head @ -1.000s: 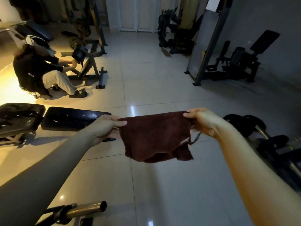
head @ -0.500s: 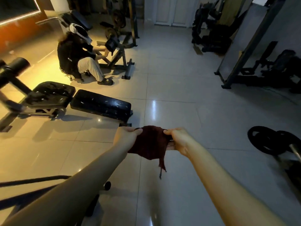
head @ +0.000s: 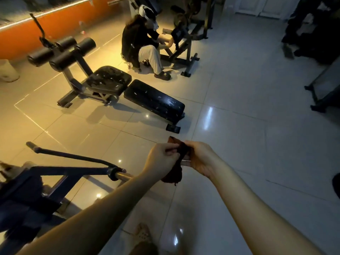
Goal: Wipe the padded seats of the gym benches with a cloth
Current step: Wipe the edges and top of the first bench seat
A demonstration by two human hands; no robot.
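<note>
Your left hand [head: 161,159] and right hand [head: 200,159] pinch the bunched cloth [head: 173,173]; the bench pad [head: 154,100] lies beyond, stretching far-left, nearer your left.

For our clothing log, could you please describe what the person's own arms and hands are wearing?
Both arms are bare as far as the frame shows: no sleeve on the left forearm or right forearm. The left hand and right hand have no gloves, and no watch, bracelet or ring shows on their visible sides.
</note>
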